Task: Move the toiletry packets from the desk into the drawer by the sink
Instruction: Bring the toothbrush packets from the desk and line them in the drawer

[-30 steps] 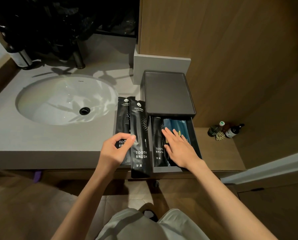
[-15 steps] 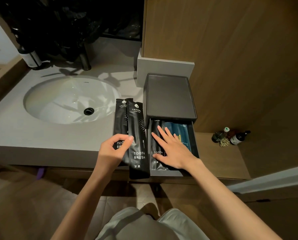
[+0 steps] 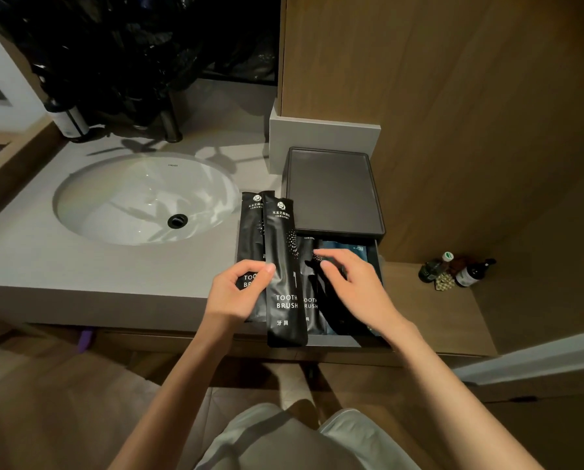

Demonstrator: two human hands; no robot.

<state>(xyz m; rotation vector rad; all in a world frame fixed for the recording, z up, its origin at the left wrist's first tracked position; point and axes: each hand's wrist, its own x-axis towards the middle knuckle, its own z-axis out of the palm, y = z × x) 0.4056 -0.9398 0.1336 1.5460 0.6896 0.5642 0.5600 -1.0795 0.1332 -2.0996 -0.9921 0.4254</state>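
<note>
Left hand is up at the counter's edge, thumb pinched across the front toothbrush packet, with a second packet held behind it, both upright just left of the open drawer. Right hand reaches over the drawer. Half a second ago it lay flat on the contents; now it is lifted, fingers loosely bent and holding nothing. Beneath those fingers lie a stowed toothbrush packet and a blue packet.
</note>
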